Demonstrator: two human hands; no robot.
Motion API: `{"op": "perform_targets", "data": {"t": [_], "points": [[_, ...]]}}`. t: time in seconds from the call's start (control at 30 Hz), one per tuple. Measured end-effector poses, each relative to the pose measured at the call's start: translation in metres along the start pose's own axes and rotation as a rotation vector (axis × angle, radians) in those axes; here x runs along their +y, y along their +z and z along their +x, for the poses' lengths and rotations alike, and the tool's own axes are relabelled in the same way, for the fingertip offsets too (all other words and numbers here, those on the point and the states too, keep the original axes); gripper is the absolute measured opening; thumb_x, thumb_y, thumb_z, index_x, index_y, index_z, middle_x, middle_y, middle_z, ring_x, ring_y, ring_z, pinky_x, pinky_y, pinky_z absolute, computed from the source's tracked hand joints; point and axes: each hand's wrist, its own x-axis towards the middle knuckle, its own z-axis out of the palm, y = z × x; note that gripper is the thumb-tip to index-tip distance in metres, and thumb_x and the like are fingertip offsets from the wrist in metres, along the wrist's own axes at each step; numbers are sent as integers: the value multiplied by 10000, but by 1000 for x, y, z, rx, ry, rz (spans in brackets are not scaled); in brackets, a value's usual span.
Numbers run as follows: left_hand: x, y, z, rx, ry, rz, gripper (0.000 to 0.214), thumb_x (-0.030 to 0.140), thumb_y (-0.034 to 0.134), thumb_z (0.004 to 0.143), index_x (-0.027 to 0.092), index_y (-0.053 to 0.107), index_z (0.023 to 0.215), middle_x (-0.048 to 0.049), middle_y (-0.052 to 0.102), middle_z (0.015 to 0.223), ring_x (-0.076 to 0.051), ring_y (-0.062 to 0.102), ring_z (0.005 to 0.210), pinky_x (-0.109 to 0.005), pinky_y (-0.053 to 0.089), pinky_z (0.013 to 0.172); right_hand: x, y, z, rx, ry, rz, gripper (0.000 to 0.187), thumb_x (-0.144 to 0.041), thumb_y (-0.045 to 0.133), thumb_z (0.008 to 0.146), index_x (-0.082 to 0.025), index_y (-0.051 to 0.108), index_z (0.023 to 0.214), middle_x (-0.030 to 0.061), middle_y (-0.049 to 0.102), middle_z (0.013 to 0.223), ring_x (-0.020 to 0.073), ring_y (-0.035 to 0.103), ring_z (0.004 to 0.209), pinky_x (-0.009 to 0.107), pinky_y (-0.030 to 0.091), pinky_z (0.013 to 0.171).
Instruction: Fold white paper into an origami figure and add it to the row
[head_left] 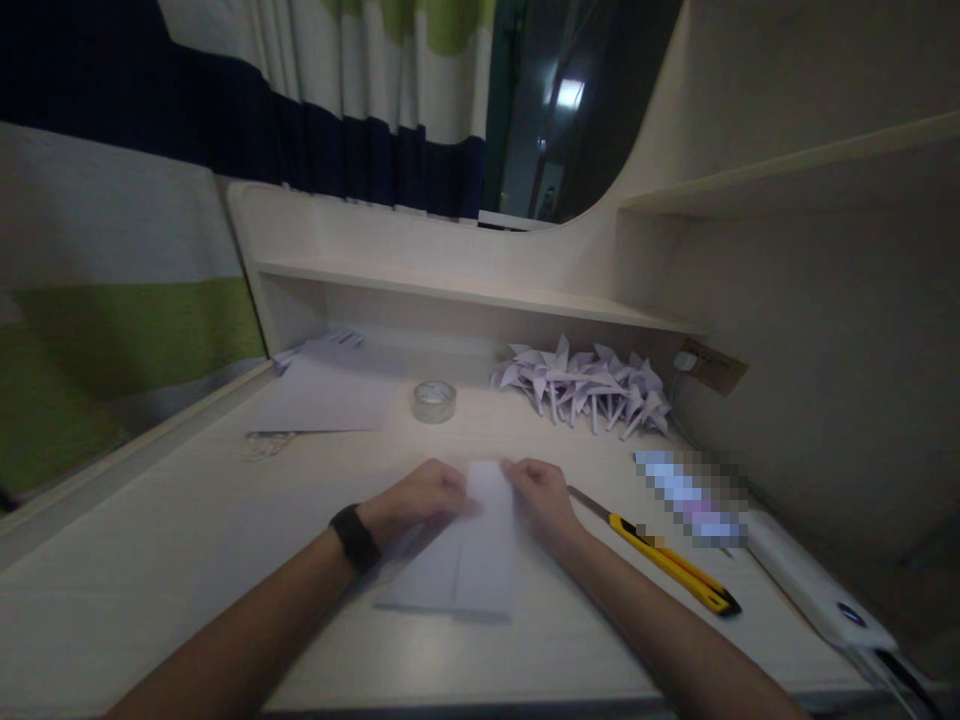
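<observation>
A white sheet of paper (472, 560) lies on the desk (187, 520) in front of me, partly folded lengthwise. My left hand (420, 500), with a black band on the wrist, presses its curled fingers on the paper's far left edge. My right hand (544, 495) pinches the paper's far right corner. Both hands meet at the sheet's top end.
A yellow utility knife (667, 562) lies just right of my right forearm. A roll of clear tape (433, 401) stands beyond the paper. A pile of folded paper pinwheels (585, 385) sits under the shelf. Loose sheets (322, 395) lie far left; a white device (817, 590) lies right.
</observation>
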Motion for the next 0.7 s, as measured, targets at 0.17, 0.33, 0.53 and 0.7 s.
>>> {"op": "perform_targets", "data": {"t": [0.17,0.33,0.53,0.7], "points": [[2,0,-1,-38,-6,22,332,373,747,679,141,539,567,43,439,499,-81,343,448,-259,180,453,4,-2,3,-1,-42,30,504,-595,721,644,-196,466,471,-53,441,373,86,388,342,223,290,359],[4,-1,-2,-25,5,48,360,385,745,676,151,511,535,52,408,475,-75,317,434,-260,159,448,1,-4,1,6,-97,-134,510,-603,660,731,-185,497,489,-46,452,369,82,385,338,215,267,358],[5,2,-2,-20,1,31,346,381,748,668,150,523,542,53,413,483,-76,325,438,-258,169,446,0,-5,0,-76,-10,-38,535,-661,661,699,-180,494,535,-48,462,391,74,386,326,198,252,336],[5,3,-1,10,-6,20,334,367,751,662,146,530,543,54,416,483,-75,326,439,-257,161,452,-3,-12,4,-67,61,142,542,-692,644,692,-155,583,641,-4,567,480,92,484,366,190,326,349]]}}
